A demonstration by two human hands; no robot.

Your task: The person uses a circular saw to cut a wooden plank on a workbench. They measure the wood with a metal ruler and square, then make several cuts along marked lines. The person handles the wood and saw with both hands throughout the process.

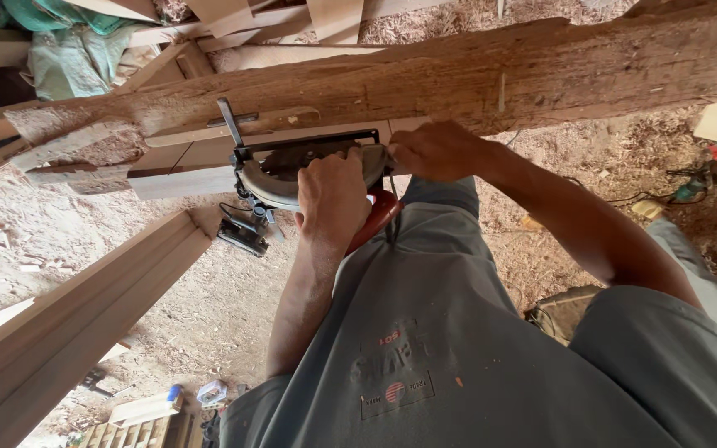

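The person stands bent over a long, rough wooden beam [491, 75] that runs across the upper part of the view, and both bare hands are on a circular saw [292, 174] pressed against a paler, smoother plank [184, 170] lying just under the beam. The left hand [332, 197] is clenched around the saw's red handle [375, 220], knuckles up, the wrist coming straight out from the body. The right hand [435, 151] grips the far side of the saw near its upper housing, fingers curled tight; exactly what part it closes on I cannot tell from here. The saw's grey round guard sits between the 2 hands, and its black metal base frame [309, 141] lies flat against the plank, with a thin black guide bar [231, 124] sticking out toward the beam. A dark cord [392, 211] hangs down from the saw by the handle. Below the saw, on the sawdust-covered ground [209, 307], sits a small black power tool [244, 232]. A wide pale moulded timber [68, 332] slants across the lower left corner. Loose boards [325, 17] and green cloth [68, 50] are heaped beyond the beam at the top. The person wears a grey shirt [425, 332], which fills the lower middle of the view.
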